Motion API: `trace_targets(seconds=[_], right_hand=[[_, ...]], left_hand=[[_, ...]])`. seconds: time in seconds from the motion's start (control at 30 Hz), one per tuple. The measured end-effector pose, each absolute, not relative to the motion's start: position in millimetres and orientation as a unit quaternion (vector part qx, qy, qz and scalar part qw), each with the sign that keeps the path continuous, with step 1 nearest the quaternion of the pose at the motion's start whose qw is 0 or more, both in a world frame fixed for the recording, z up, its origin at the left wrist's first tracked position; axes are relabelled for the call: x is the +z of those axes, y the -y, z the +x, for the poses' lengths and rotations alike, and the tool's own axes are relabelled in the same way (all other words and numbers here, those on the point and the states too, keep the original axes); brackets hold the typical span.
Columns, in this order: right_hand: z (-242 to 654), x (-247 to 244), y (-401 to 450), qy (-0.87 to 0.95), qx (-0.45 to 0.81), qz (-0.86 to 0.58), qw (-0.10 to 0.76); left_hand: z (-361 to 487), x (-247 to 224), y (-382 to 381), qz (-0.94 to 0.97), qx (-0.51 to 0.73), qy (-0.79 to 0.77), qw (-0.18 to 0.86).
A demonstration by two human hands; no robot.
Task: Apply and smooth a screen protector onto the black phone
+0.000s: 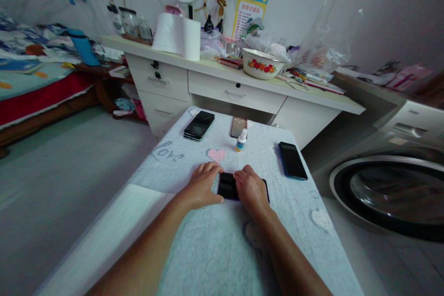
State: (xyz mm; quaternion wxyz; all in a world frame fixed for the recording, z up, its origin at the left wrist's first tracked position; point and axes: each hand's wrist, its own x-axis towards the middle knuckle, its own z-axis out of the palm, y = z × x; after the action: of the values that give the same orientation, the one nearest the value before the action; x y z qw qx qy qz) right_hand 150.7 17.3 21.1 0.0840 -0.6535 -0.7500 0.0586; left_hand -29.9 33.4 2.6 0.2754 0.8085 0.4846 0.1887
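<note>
A dark-screened smartphone (229, 187) lies flat on the cloth-covered table, partly hidden under my right hand. My left hand (204, 185) steadies its left end, thumb at the near corner and fingers at the far corner. Curled closed, my right hand (252, 189) presses on the screen; whatever its fingers may hold is hidden. Just beyond stands a small white spray bottle (240, 141) with a blue and yellow label. Behind the bottle lies a gold phone (238, 126). Stacked phones (199, 125) rest at the far left, and a blue-edged phone (292, 161) is on the right.
A white desk (236, 95) with drawers stands past the table, carrying a paper roll (176, 34), a floral enamel bowl (262, 64) and plastic bags. To the right is a front-loading washing machine (398, 148). A bed (38, 83) sits at the left.
</note>
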Motion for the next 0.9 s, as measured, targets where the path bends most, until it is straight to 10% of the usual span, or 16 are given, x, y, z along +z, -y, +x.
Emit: trace_targets(seconds=[0.9], right_hand=[[129.9,25.0,-24.2,0.815,0.105,-0.562,0.097]], left_hand=[[-30.6,-0.9,-34.6,0.801,0.186,-0.496,0.279]])
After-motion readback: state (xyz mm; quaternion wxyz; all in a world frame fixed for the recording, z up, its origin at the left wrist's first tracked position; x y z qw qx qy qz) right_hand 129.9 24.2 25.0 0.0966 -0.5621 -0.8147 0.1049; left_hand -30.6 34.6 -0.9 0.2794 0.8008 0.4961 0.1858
